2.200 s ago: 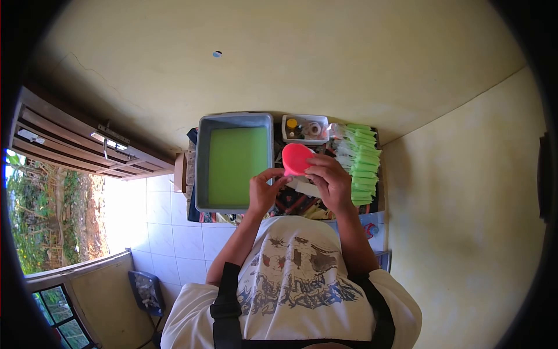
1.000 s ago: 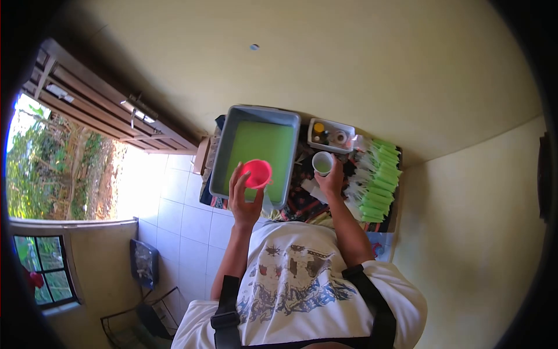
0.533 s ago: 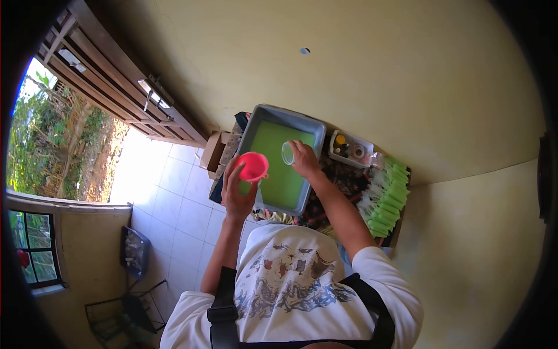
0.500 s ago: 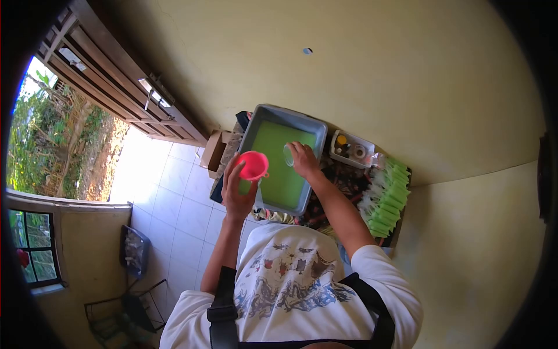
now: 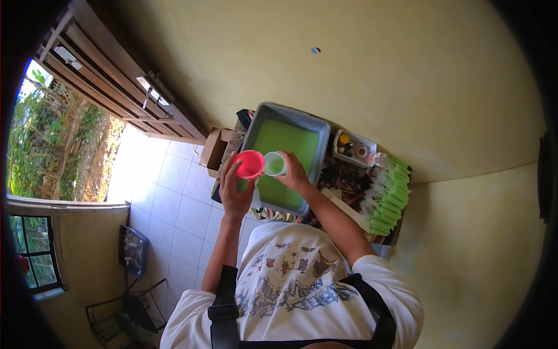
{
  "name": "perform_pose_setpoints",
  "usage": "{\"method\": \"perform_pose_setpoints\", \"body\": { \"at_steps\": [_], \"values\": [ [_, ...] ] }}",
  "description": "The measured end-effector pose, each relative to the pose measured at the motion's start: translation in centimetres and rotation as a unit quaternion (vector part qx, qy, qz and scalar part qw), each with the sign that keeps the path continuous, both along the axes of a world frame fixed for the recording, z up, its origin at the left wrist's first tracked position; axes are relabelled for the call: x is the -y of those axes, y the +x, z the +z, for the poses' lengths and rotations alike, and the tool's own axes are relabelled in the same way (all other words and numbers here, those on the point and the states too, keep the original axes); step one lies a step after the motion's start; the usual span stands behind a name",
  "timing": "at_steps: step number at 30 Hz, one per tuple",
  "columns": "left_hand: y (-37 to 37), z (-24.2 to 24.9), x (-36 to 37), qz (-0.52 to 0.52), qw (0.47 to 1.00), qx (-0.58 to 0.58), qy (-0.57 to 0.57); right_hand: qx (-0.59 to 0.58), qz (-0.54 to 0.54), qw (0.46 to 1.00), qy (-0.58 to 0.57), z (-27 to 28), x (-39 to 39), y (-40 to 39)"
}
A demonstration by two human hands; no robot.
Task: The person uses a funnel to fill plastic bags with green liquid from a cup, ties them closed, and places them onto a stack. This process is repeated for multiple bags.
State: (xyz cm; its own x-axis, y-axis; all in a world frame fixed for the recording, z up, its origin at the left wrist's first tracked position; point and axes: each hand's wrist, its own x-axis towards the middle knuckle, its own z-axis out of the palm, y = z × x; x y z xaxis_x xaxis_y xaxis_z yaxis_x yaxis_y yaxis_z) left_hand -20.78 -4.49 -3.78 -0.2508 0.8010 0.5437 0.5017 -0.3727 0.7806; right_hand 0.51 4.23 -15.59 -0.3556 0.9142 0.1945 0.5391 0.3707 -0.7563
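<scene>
My left hand [image 5: 233, 195] is closed around a pink funnel [image 5: 250, 165], its wide mouth facing up. A strip of clear plastic [image 5: 256, 199], like a small bag, hangs below the funnel beside that hand. In my right hand [image 5: 296, 174] is a clear plastic cup [image 5: 275, 164] with pale green liquid inside, its rim right at the funnel's edge. Both are over the near-left part of a grey basin [image 5: 324, 142] that holds green liquid [image 5: 289, 137].
Right of the basin, a white box [image 5: 356, 159] holds small bottles and a roll of tape. Several filled green plastic bags [image 5: 388, 200] lie in a row on the patterned cloth [image 5: 335, 180]. A cardboard box [image 5: 215, 148] stands left, near the wooden door [image 5: 128, 75].
My right hand has brought the cup left, from over the basin's liquid to the funnel's rim. My left hand stays on the funnel, shifting only slightly left.
</scene>
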Motion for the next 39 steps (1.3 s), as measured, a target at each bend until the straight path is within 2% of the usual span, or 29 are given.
{"method": "perform_pose_setpoints", "body": {
  "at_steps": [6, 10, 13, 19, 23, 26, 39],
  "values": [
    [1.4, 0.0, -0.2, -0.029, 1.0, 0.001, -0.007, -0.143, -0.09, 0.985, 0.036, 8.6, 2.5, 2.3],
    [4.4, 1.9, -0.9, -0.077, 0.996, -0.039, 0.022, -0.083, -0.129, 0.971, 0.185, 15.6, 3.8, 6.9],
    [7.7, 3.1, -1.2, -0.13, 0.991, -0.019, 0.011, -0.038, -0.124, 0.968, 0.216, 20.7, 5.1, 10.6],
    [14.6, 5.5, -2.2, -0.204, 0.977, -0.018, 0.063, 0.12, -0.109, 0.947, 0.279, 27.3, 7.1, 16.6],
    [18.0, 6.7, -2.6, -0.254, 0.965, 0.015, 0.065, 0.158, -0.093, 0.934, 0.308, 28.8, 7.6, 19.5],
    [19.5, 7.5, -2.8, -0.264, 0.96, -0.012, 0.087, 0.18, -0.093, 0.927, 0.316, 29.4, 7.8, 21.0],
    [23.5, 8.4, -3.8, -0.298, 0.952, 0.028, 0.06, 0.199, -0.088, 0.911, 0.349, 31.4, 7.3, 23.9]
  ]
}}
